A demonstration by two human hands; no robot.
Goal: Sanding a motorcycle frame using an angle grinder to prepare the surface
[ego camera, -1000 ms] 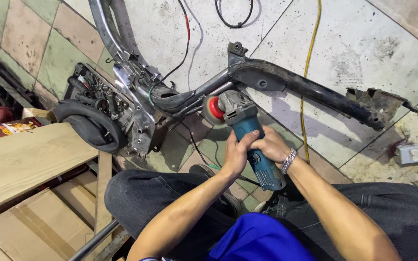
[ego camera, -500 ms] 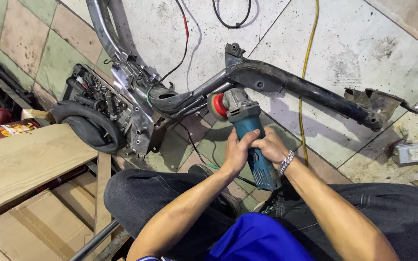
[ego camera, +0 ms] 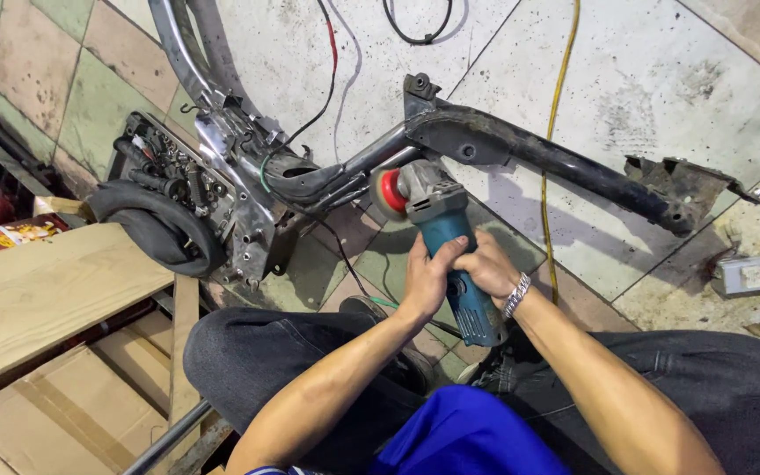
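Observation:
A teal angle grinder [ego camera: 447, 239] with a red disc [ego camera: 388, 192] is gripped by both my hands. My left hand [ego camera: 426, 278] wraps the left side of its body and my right hand [ego camera: 488, 266], with a metal watch on the wrist, wraps the right side. The disc sits against the lower tubes of a bare metal motorcycle frame [ego camera: 485, 141] lying on the tiled floor. The frame's dark main tube runs right to a bracket [ego camera: 692, 185].
An engine block with a black rubber tube [ego camera: 164, 229] lies at the left. Wooden boards [ego camera: 37, 299] and cardboard are at lower left. A yellow cable [ego camera: 556, 132], black and red wires and a small grey box [ego camera: 754, 274] lie on the floor. My knees are below.
The grinder and both hands have shifted slightly, keeping the disc at the frame's lower tubes. The grip is unchanged.

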